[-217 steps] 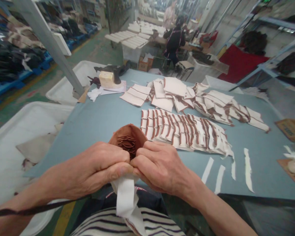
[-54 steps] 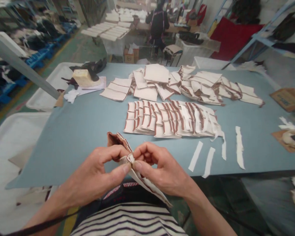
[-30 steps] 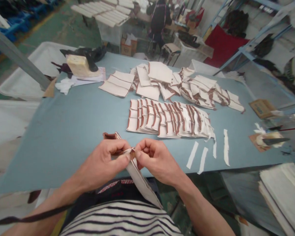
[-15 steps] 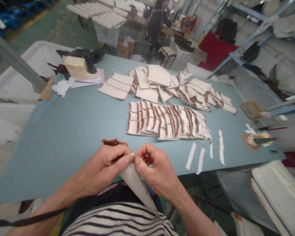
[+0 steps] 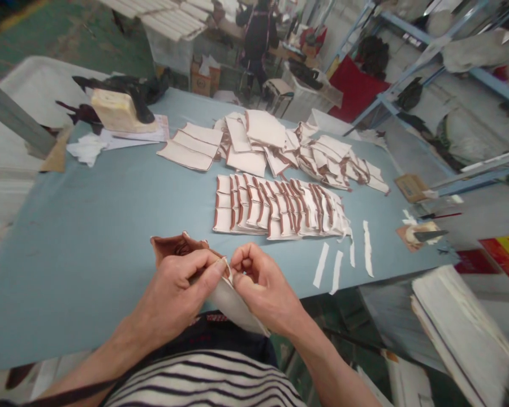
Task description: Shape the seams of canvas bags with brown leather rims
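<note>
At the table's front edge, my left hand pinches a folded piece, pale on one face and brown on the other, by its edge. My right hand is closed at the same edge, thumb and forefinger pressed together on it just beside the left thumb. A thin white sliver shows between the fingertips; whether it is a strip or the piece's own edge I cannot tell. Beyond my hands lies an overlapping row of pale panels with brown edges. White strips lie to the right.
A heap of similar panels covers the back of the blue table. A yellowish block stands back left, near crumpled white cloth. A small cardboard box sits at the right edge. Another person is in the background.
The folded piece has swung up and left, showing more of its brown inner face. Its lower end now hangs less far toward my lap. My view has turned slightly right.
</note>
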Demonstrator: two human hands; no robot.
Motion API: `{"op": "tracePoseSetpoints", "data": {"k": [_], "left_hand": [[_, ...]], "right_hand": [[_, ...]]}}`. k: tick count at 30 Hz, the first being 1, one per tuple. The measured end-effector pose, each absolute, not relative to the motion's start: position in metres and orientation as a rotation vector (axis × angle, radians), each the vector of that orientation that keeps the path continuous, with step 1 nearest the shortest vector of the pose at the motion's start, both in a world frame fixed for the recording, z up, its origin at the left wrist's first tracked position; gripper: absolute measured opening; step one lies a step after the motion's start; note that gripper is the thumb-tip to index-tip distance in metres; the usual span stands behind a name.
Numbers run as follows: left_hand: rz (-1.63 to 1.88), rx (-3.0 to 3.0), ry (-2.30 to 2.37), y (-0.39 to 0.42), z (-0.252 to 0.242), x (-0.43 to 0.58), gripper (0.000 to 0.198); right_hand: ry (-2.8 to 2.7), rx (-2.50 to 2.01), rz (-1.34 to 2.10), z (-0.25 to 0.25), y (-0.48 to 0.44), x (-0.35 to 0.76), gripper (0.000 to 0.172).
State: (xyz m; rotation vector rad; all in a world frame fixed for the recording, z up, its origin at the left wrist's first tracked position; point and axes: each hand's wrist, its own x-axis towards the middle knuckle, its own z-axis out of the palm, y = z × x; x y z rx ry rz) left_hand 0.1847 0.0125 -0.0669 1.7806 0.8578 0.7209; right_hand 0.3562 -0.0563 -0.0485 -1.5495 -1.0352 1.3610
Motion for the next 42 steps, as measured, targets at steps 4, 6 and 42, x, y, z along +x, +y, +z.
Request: {"op": "tracePoseSetpoints", "data": {"k": [4,6,42], "left_hand": [[0.743,1.731,0.872,0.013,-0.069,0.187,0.040],[0.742,1.712,0.848,0.012,-0.070,0.189,0.040],[0.427,1.703,1.058,-0.048,-0.055,0.310,0.051]], "right_hand": [[-1.054,-1.610,1.276,-0.046,-0.060,0.360,0.015],[-1.132,-1.701,1.171,-0.041,-0.060,0.361,0.015],[-1.712,-1.647,1.385,-0.034,-0.079,0.517,0.017]]}}
